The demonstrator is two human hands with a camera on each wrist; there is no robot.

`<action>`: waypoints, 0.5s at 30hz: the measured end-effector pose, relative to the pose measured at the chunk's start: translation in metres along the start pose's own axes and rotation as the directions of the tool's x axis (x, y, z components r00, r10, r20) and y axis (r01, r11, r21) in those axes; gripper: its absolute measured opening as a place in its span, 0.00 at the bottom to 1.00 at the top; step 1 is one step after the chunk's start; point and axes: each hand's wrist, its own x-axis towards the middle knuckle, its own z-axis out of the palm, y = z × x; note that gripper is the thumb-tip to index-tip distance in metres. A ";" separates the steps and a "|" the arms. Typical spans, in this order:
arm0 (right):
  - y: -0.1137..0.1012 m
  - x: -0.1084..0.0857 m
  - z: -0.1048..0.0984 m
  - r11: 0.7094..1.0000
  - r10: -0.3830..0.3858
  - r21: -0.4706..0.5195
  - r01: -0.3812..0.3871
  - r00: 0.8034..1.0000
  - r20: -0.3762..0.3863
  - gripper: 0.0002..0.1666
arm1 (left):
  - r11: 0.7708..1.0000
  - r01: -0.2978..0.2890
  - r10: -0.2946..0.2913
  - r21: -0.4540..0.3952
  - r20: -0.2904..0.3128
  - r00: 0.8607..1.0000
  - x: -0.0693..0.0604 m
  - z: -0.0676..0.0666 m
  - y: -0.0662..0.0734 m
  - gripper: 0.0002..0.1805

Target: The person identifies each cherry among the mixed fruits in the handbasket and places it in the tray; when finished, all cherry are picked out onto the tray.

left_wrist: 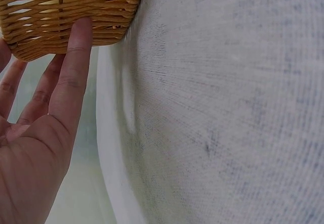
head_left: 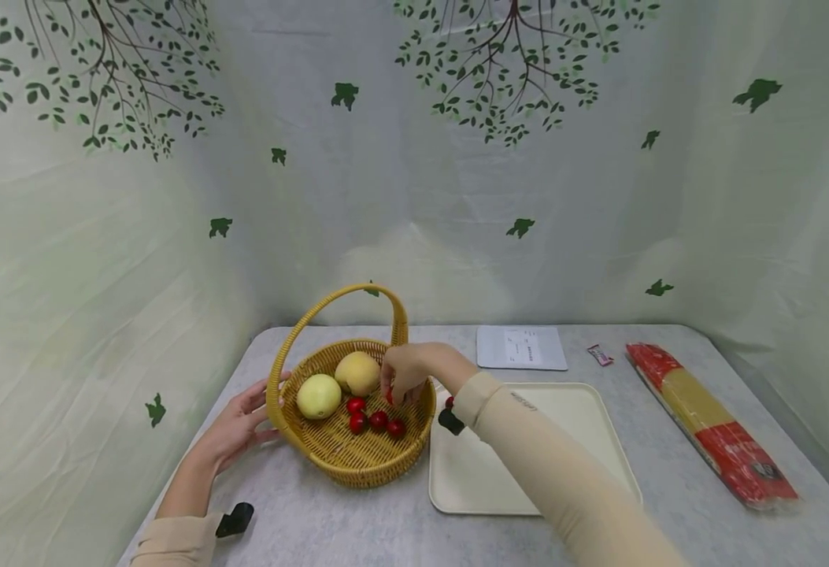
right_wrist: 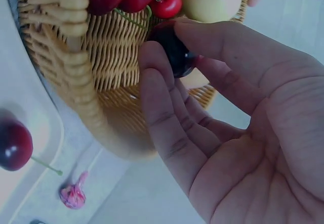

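Note:
A yellow wicker basket (head_left: pixel 357 475) with an arched handle stands left of centre on the table. In it lie two pale yellow round fruits (head_left: pixel 319 396) and several red cherries (head_left: pixel 379 420). My right hand (head_left: pixel 405 372) is inside the basket's right part and pinches a dark red cherry (right_wrist: pixel 173 49) between thumb and fingers. At the basket's left side, my left hand (head_left: pixel 237 423) touches the outer wall, its fingers fairly straight in the left wrist view. Another cherry (right_wrist: pixel 14 144) with a green stem lies on the white tray (head_left: pixel 527 504).
The tray is right of the basket, partly under my right forearm. Behind it lies a flat grey package (head_left: pixel 522 348) with a label. A small pink wrapped candy (head_left: pixel 600 355) and a long red and yellow packet (head_left: pixel 712 425) lie at the right. Curtains enclose the table.

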 end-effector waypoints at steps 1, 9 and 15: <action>0.000 -0.001 -0.001 1.000 -0.008 0.002 0.008 1.000 -0.004 0.13 | 1.000 0.002 -0.002 0.001 0.001 1.000 0.000 0.000 0.000 0.38; 0.006 -0.010 -0.008 0.999 -0.045 0.017 0.046 0.998 -0.048 0.14 | 1.000 0.018 -0.018 -0.001 -0.003 1.000 0.001 0.000 -0.001 0.39; 0.014 -0.023 -0.019 0.995 -0.096 -0.046 0.093 0.992 -0.082 0.16 | 1.000 -0.003 0.003 -0.003 0.002 1.000 0.000 0.000 -0.002 0.38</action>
